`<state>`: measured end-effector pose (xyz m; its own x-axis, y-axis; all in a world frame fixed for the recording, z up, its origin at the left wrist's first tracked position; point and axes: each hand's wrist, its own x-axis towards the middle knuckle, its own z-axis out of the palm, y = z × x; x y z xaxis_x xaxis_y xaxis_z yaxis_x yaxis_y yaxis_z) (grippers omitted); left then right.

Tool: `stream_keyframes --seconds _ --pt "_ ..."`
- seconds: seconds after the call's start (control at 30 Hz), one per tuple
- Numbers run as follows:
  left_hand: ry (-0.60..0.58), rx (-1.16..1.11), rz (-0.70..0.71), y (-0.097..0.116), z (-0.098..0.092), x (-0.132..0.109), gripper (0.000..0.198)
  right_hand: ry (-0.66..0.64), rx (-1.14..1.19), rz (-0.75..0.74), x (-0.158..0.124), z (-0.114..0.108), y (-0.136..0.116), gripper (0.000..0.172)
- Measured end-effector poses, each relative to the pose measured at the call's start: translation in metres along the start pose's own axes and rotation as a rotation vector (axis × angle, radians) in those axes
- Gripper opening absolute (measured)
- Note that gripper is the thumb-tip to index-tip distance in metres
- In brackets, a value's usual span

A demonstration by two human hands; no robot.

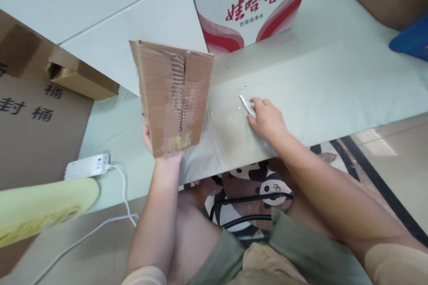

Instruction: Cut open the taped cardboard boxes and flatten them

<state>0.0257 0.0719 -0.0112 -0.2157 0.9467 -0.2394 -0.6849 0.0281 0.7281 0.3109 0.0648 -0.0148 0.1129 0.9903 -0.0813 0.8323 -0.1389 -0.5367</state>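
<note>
We've got the left hand (163, 155) pinching the flattened cardboard box (172, 98) by its bottom edge, upright at 9 o'clock of the cutter (245, 103) — seam already torn. Right hand (267, 120) curls over the cutter on the table (317, 75) — can't tell if it's gripped.

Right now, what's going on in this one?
A seated person holds a torn brown cardboard box upright in the left hand, over the pale table. The right hand rests on a small metal blade lying on the table; whether the fingers grip it is unclear. A red-printed carton stands behind.
</note>
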Motion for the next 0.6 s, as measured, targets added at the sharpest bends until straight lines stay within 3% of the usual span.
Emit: stream_keyframes --seconds 0.17,0.3,0.43,0.6 --pt "-0.050 -0.090 0.055 0.004 0.008 -0.004 0.040 -0.024 0.628 0.054 -0.001 -0.011 -0.022 0.024" --pt "0.003 -0.116 0.085 0.004 0.012 -0.004 0.047 -0.060 1.009 -0.093 -0.024 -0.021 -0.048 0.020" --pt "0.041 -0.072 0.106 0.002 0.010 -0.005 0.049 -0.093 1.047 -0.232 -0.044 -0.028 -0.058 0.021" --pt "-0.024 0.016 0.169 0.001 0.010 -0.009 0.048 -0.080 0.966 -0.242 -0.049 -0.026 -0.058 0.026"
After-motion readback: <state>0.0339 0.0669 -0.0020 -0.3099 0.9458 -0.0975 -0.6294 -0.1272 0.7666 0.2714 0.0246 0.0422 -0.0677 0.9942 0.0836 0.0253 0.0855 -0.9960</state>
